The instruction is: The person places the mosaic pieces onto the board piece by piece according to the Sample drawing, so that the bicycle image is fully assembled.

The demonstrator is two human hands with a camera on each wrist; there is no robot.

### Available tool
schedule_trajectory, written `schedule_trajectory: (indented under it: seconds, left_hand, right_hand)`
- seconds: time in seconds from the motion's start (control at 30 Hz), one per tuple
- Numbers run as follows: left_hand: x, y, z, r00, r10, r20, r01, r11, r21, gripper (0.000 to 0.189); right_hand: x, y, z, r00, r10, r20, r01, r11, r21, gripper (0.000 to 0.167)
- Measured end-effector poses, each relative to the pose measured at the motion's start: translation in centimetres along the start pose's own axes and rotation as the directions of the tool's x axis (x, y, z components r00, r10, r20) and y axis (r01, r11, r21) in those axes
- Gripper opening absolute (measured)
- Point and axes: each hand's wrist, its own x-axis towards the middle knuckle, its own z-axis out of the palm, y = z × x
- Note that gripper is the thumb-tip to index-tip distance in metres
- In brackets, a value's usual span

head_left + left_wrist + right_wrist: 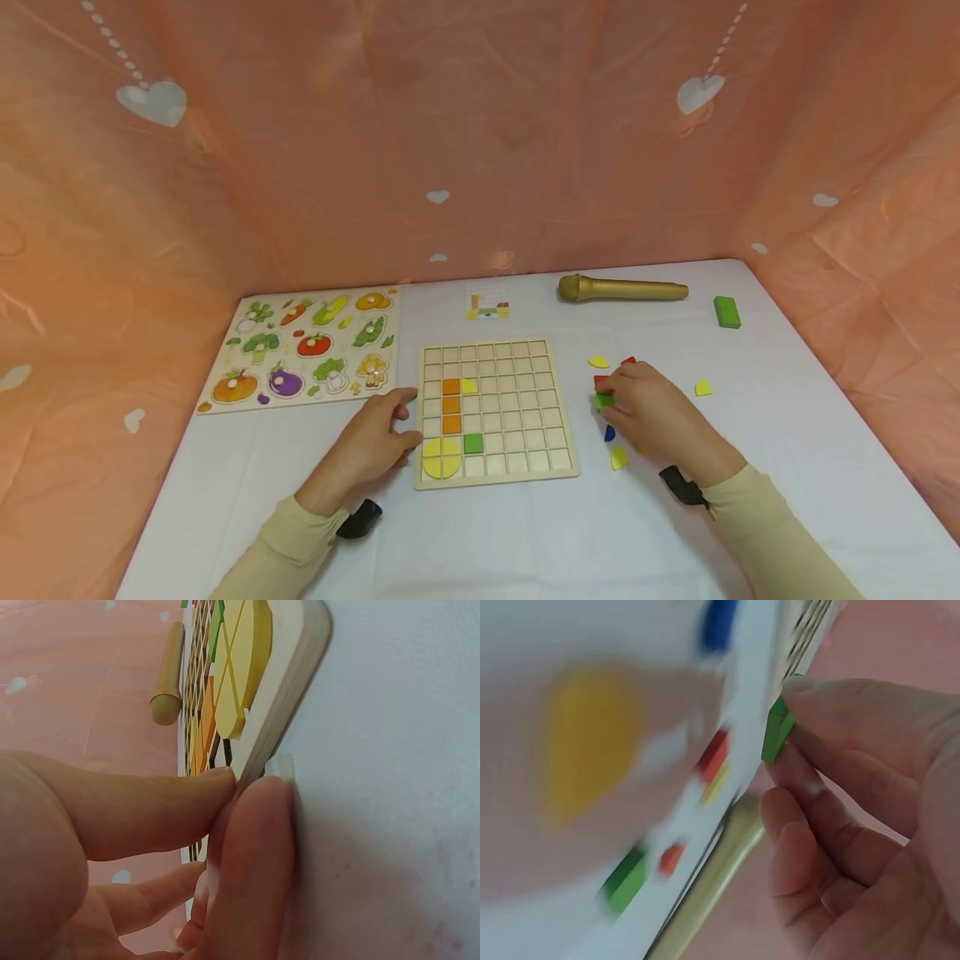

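Observation:
A wooden grid board [514,420] lies in the middle of the table, holding orange squares [452,405], a green square, a yellow quarter piece and a yellow circle [441,457] made of quarters. At its left edge is my left hand [369,442], thumb and index finger spread apart along the rim; in the left wrist view fingertips touch the board's side. Right of the board, my right hand [651,410] pinches a green square tile [778,731] between thumb and fingers. Around that hand lie red pieces [602,382], a blue piece [610,433] and yellow quarters [618,458].
A vegetable puzzle board [303,358] lies at the left. Behind the grid is a small pattern card [487,303], with a gold microphone [626,289] at the back right. Farther right are a green block [727,312] and another yellow quarter [703,387].

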Motion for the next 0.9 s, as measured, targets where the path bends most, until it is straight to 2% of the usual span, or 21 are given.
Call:
schedule_trajectory:
  seconds: [0.07, 0.13, 0.23, 0.5, 0.73, 0.9]
  left_hand:
    - [0.0, 0.0, 0.0, 1.0, 0.002, 0.0, -0.002, 1.0, 0.001, 0.069]
    - [0.1, 0.0, -0.1, 1.0, 0.003, 0.0, -0.003, 1.0, 0.002, 0.07]
    - [0.1, 0.0, -0.1, 1.0, 0.003, -0.001, -0.003, 1.0, 0.004, 0.07]
    - [0.0, 0.0, -0.1, 1.0, 0.01, 0.0, -0.01, 1.0, 0.003, 0.069]
    - [0.1, 0.0, -0.1, 1.0, 0.005, -0.001, -0.005, 1.0, 0.002, 0.069]
    - [0.1, -0.1, 0.0, 1.0, 0.01, -0.005, -0.01, 1.0, -0.001, 0.069]
  right_hand:
    - [0.7, -1.1, 0.5, 0.997, -0.071, -0.018, 0.071, 0.997, -0.011, 0.004]
    - [1.3, -2.3, 1.1, 0.994, -0.107, -0.024, 0.107, 0.994, -0.004, 0.014]
    - [2.2, -4.2, 1.9, 0.992, -0.13, -0.002, 0.13, 0.991, 0.024, 0.019]
    - [3.6, -8.3, 3.5, 0.979, -0.195, 0.067, 0.187, 0.977, 0.105, 0.021]
    - [3.9, -9.9, 4.6, 0.965, -0.246, 0.095, 0.234, 0.965, 0.115, 0.02]
    - [3.8, -10.0, 5.1, 0.96, -0.27, 0.076, 0.261, 0.96, 0.105, 0.019]
